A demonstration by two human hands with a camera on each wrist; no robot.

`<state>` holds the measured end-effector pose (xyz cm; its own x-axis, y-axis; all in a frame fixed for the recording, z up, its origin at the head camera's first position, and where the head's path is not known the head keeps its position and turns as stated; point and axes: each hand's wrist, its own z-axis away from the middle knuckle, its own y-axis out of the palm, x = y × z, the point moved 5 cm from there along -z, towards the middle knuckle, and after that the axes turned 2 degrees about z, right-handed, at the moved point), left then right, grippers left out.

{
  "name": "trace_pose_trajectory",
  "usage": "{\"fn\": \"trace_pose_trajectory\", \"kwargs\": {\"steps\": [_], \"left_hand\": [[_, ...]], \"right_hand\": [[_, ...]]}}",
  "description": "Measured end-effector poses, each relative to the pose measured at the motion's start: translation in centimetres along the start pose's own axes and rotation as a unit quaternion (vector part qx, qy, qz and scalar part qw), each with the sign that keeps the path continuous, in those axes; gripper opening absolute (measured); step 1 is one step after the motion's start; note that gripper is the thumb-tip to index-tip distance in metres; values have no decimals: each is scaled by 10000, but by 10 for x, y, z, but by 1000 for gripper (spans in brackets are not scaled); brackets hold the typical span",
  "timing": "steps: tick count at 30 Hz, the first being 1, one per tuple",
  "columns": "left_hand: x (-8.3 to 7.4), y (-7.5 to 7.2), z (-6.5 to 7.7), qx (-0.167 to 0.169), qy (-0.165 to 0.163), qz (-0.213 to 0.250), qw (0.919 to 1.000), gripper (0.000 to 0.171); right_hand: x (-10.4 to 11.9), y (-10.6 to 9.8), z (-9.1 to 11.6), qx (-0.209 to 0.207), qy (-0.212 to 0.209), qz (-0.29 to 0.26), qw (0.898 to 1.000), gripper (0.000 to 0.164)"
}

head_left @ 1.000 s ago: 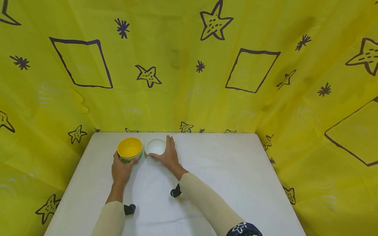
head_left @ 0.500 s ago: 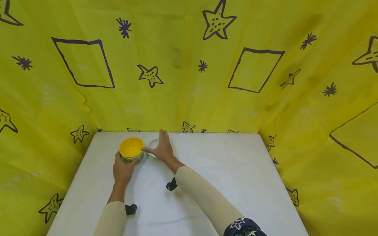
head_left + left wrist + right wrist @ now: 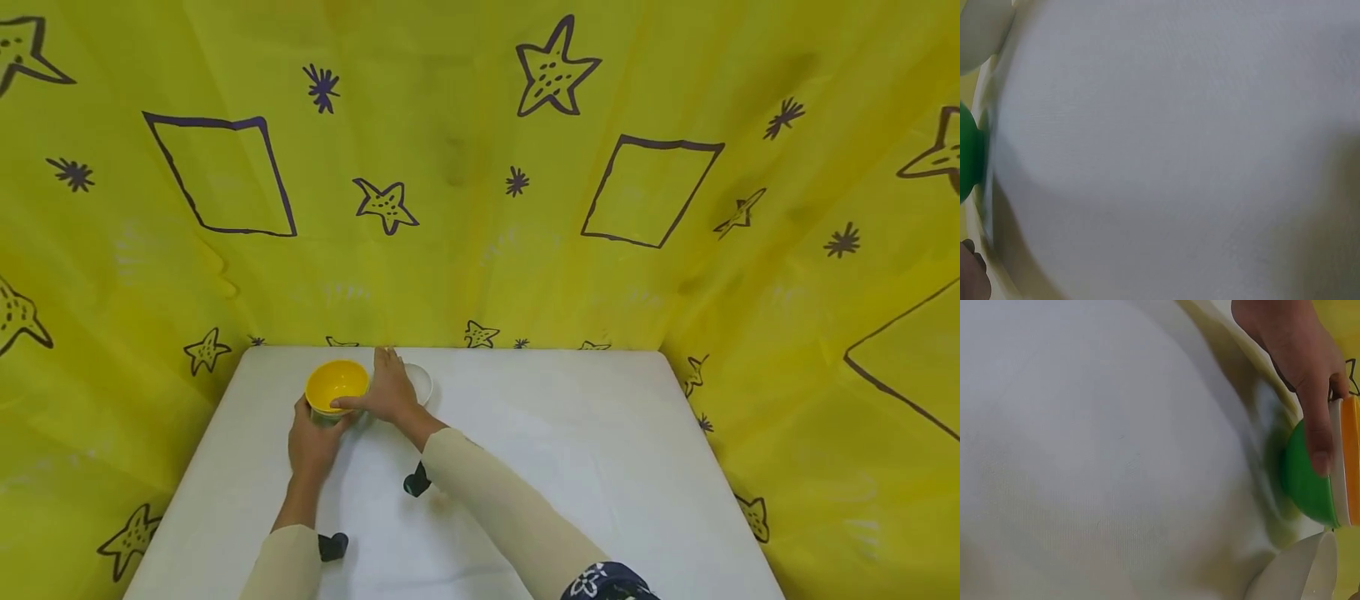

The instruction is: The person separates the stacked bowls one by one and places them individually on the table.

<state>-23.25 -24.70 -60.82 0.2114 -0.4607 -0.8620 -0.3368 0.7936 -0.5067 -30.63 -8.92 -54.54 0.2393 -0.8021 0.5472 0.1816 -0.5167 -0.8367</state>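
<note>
My left hand (image 3: pixel 313 446) grips a stack of nested bowls from the near side, thumb on its right. The yellow bowl (image 3: pixel 337 381) is on top, with a white rim (image 3: pixel 1337 462) and a green bowl (image 3: pixel 1307 478) beneath it. My right hand (image 3: pixel 390 390) is spread beside the stack, fingers straight and pointing to the back. Its thumb overlaps the yellow bowl's near right rim. Behind this hand stands a separate white bowl (image 3: pixel 420 384), partly hidden. The green bowl also shows at the left wrist view's edge.
A white-covered table (image 3: pixel 570 467) spreads in front and to the right. Yellow curtains (image 3: pixel 465 275) with drawn stars and frames rise along its back and sides. Dark wrist-camera mounts (image 3: pixel 333 547) stick out from both forearms.
My right hand has moved left from the white bowl to the stack, its thumb now over the yellow rim. My left hand keeps its grip. The head view has shifted slightly.
</note>
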Motion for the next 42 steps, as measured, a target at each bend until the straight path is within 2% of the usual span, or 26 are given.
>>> {"fn": "trace_pose_trajectory", "kwargs": {"steps": [6,12,24,42], "left_hand": [[13,-10,7,-54,56,-33,10000,98],[18,-12,10,-19,92,-20,10000,97],[13,-3,5,-56,177,23,9998,94],[7,1,1,-180,361,121,9991,93]], "right_hand": [[11,15,8,193,-37,41,9998,123],[11,24,12,214,-10,13,9998,119],[16,16,7,12,-146,155,9998,114],[15,17,0,112,-211,449,9987,110]]}}
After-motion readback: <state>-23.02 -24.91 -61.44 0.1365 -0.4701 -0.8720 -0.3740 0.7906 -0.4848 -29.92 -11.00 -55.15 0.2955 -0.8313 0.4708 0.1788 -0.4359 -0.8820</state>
